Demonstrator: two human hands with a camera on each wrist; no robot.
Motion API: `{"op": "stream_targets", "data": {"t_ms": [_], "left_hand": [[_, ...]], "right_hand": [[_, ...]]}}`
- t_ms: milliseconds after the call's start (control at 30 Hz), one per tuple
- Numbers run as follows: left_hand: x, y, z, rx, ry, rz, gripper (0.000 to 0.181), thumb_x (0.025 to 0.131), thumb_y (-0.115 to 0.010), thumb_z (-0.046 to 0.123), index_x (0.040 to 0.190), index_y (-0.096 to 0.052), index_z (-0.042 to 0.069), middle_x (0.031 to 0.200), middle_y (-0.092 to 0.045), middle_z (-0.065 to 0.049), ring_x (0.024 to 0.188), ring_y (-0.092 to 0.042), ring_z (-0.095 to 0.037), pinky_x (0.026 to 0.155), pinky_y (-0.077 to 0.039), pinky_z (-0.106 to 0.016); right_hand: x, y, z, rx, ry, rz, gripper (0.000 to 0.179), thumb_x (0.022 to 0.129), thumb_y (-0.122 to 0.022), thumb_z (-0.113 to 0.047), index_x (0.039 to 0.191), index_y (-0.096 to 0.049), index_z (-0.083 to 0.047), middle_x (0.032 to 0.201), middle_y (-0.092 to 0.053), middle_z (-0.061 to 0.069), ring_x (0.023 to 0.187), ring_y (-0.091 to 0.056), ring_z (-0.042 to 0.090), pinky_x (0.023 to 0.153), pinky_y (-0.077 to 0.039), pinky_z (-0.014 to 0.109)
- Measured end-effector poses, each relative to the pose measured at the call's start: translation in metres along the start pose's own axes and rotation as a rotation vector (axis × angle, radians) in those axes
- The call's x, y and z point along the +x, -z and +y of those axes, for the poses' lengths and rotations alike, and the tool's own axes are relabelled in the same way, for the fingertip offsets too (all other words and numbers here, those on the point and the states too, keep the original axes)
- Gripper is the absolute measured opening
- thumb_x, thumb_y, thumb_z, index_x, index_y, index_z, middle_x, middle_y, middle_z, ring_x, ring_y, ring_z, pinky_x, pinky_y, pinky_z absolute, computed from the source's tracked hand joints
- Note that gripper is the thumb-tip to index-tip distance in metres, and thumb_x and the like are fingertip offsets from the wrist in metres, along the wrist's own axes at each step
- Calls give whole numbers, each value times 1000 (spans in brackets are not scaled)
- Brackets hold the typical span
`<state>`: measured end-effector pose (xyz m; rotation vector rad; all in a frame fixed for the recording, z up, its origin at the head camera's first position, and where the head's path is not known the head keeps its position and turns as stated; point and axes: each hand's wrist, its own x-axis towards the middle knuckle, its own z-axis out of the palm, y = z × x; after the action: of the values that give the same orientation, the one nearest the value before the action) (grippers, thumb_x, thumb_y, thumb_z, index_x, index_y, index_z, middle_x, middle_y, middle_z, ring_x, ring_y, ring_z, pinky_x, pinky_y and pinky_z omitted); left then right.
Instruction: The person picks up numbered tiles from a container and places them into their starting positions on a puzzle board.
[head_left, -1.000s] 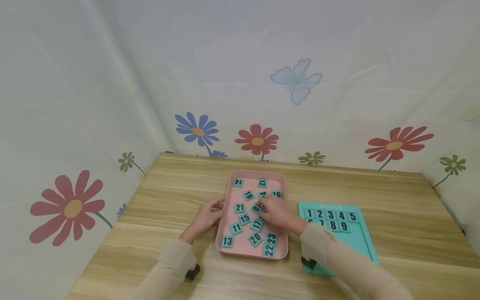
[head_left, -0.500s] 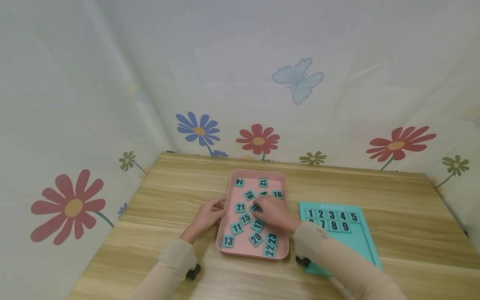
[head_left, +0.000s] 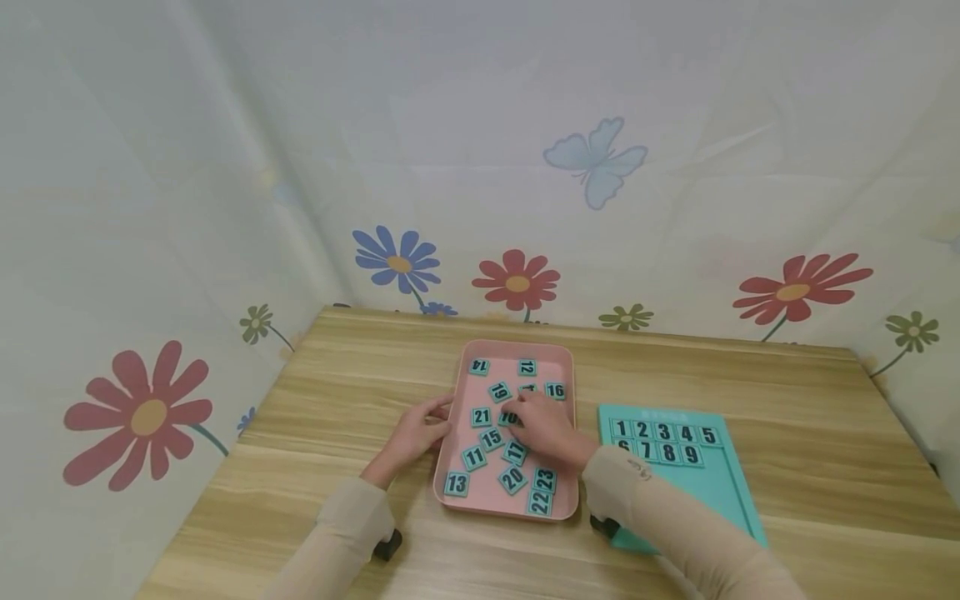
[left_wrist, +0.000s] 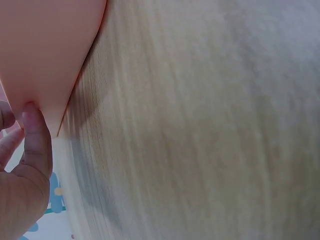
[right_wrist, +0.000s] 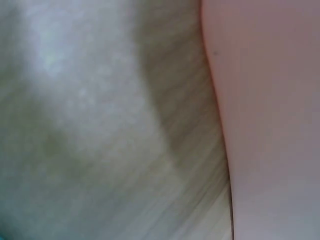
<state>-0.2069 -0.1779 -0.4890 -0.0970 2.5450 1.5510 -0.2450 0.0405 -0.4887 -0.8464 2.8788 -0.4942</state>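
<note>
In the head view my left hand point(head_left: 412, 432) holds the left wall of a pink tray point(head_left: 442, 467). In the left wrist view the thumb point(left_wrist: 37, 137) presses the wall's outer side, with fingers over the rim. My right hand point(head_left: 546, 429) reaches into the tray from the right, its fingertips pinching the number tile 10 point(head_left: 509, 418) at its right side. The fingers partly cover that tile and another tile point(head_left: 528, 389) just beyond. Around them lie several teal number tiles, among them 21 point(head_left: 481, 416), 17 point(head_left: 513, 452) and 16 point(head_left: 554, 390).
A teal number board point(head_left: 705, 492) lies right of the tray, with tiles 1 to 9 set in its upper rows. My right sleeve point(head_left: 645, 500) crosses over its left part. The wooden table point(head_left: 360, 358) meets a flower-printed curtain point(head_left: 675, 208) at the back.
The right hand's fingers have shifted slightly left, and tile 10 has turned from slanted to nearly upright. The left hand stays on the tray.
</note>
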Motion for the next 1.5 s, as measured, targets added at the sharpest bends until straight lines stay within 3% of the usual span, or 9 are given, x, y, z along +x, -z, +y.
{"op": "stream_targets", "data": {"t_ms": [200, 300, 533, 767, 933, 1100, 1333, 1500], "left_hand": [[-1, 0, 1, -22, -2, -14, 46, 83, -53, 4, 128, -46, 9, 105, -54, -16, 87, -60, -22, 65, -56, -27], [-7, 1, 10, -49, -13, -22, 45, 83, -52, 2, 128, -45, 5, 106, -53, -20, 89, -60, -28, 67, -56, -30], [-2, 0, 1, -40, -17, -7, 46, 82, -52, 2, 127, -46, 7, 105, -53, -18, 89, -61, -25, 65, -56, -27], [-3, 0, 2, -28, -15, -1, 46, 82, -53, 3, 127, -47, 7, 104, -54, -17, 89, -61, -25, 66, -56, -27], [-2, 0, 2, -31, -5, 1, 47, 81, -53, 3, 127, -47, 9, 104, -54, -16, 88, -61, -23, 65, -56, -26], [0, 0, 0, -21, -12, 5, 47, 81, -53, 2, 127, -47, 9, 104, -54, -16, 88, -61, -23, 65, -56, -26], [-1, -1, 0, -24, -10, 2, 47, 81, -53, 2, 127, -47, 9, 104, -54, -16, 88, -61, -23, 64, -56, -26], [-1, -1, 1, -20, -10, 5, 47, 81, -53, 2, 127, -47, 9, 104, -54, -16, 87, -61, -23, 64, -56, -26]], "right_hand": [[-3, 2, 1, -1, -9, 12, 37, 81, -61, -26, 117, -56, -17, 108, -56, 0, 95, -50, 13, 88, -46, 32], [-6, 7, 1, 0, 16, 38, 35, 80, -61, -24, 114, -58, -13, 105, -58, 0, 93, -51, 12, 85, -47, 30], [-16, 28, 2, 13, 109, 121, 28, 75, -68, -24, 99, -66, -11, 95, -61, 1, 84, -53, 12, 75, -48, 27], [-31, 53, 10, 122, 46, 55, 29, 76, -66, -17, 104, -63, -11, 92, -49, -1, 74, -46, 9, 61, -43, 21], [-44, 67, 22, 129, 37, 43, 31, 76, -66, -21, 105, -63, -10, 93, -48, 0, 75, -45, 11, 58, -42, 20], [-59, 78, 36, 123, 45, 69, 28, 76, -65, -18, 103, -64, -10, 99, -54, 2, 85, -52, 17, 65, -48, 24], [-80, 83, 64, 117, 3, 66, 29, 76, -66, -17, 105, -63, -13, 94, -53, -1, 82, -53, 16, 63, -47, 23], [-95, 87, 87, 127, -6, 78, 30, 77, -65, -14, 106, -62, -10, 95, -55, 2, 85, -53, 18, 68, -50, 30]]}}
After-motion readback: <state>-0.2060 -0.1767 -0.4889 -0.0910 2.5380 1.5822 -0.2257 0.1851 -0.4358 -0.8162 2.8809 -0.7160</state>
